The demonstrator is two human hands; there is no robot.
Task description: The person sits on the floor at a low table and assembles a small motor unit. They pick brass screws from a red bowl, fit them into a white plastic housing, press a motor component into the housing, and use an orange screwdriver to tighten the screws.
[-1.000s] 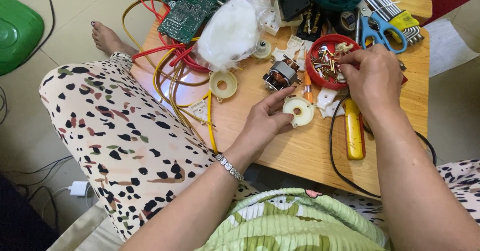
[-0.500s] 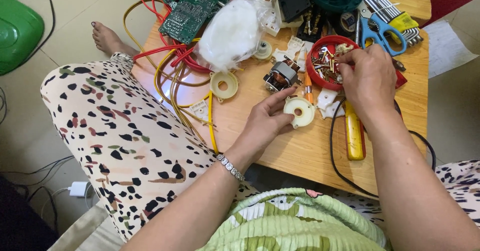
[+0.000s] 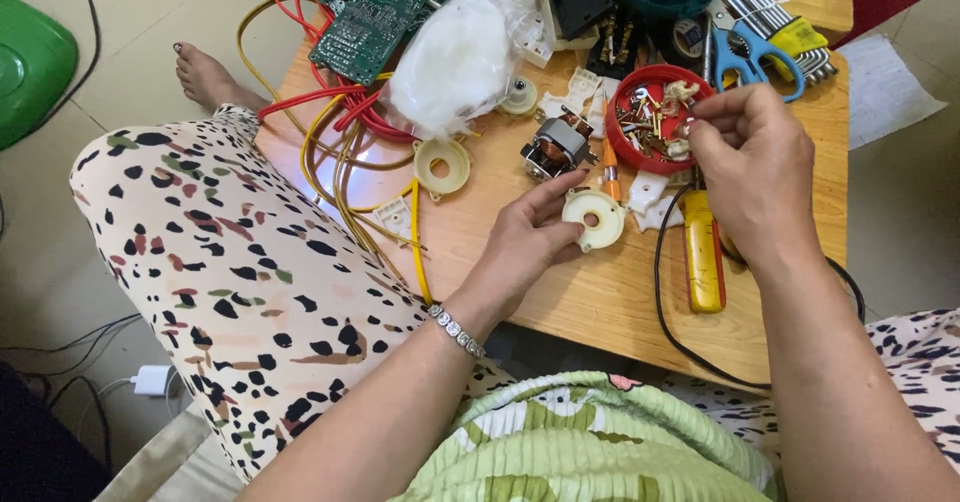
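My left hand (image 3: 525,242) holds a round cream plastic housing (image 3: 594,219) with a centre hole, resting on the low wooden table (image 3: 600,292). My right hand (image 3: 750,162) hovers over a red round dish (image 3: 640,152) full of screws and small metal parts, its fingertips pinched on a small part from it. A small electric motor (image 3: 556,148) with copper windings lies just beyond the housing. An orange-handled screwdriver (image 3: 609,167) lies between motor and dish.
A second cream housing (image 3: 441,165), a white plastic-wrapped bundle (image 3: 455,62), a green circuit board (image 3: 370,12), red and yellow wires (image 3: 340,152), blue scissors (image 3: 740,47), hex keys (image 3: 790,22) and a yellow tool (image 3: 703,252) with black cable crowd the table. My spotted-trousered leg (image 3: 230,262) lies left.
My right hand has lifted slightly over the red dish and pinched a small part. My left hand stays on the cream housing.
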